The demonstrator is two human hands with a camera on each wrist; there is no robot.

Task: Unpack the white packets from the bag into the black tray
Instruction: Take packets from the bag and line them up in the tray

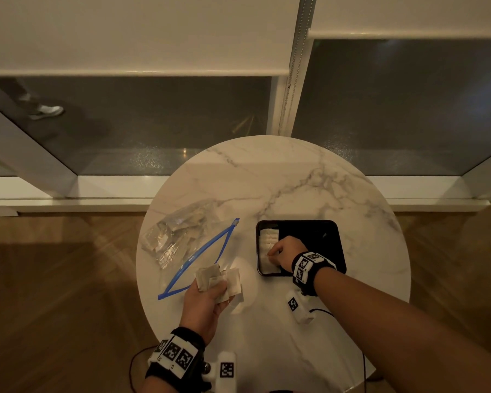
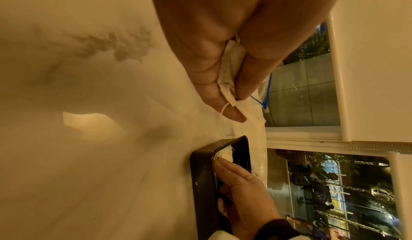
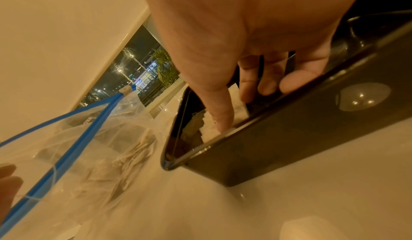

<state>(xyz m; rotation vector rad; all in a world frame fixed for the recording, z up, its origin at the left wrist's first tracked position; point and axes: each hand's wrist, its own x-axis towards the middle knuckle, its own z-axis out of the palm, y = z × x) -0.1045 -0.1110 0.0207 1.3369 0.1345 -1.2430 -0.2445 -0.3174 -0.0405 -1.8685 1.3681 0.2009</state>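
Beside dark windows, a round marble worktop [image 1: 295,171] carries a clear zip bag [image 1: 187,245] at 9 o'clock, its blue mouth gaping, white packets inside. At 3 o'clock sits the black tray [image 1: 332,231], where the right hand [image 1: 285,252] presses straight fingers onto packets [image 1: 270,239] laid along its left side. The left hand [image 1: 207,302], at 6 o'clock, pinches several white packets [image 1: 219,279].

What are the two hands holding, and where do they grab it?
The left hand pinches white packets by their lower ends. The right hand holds nothing; its fingers press packets in the black tray.
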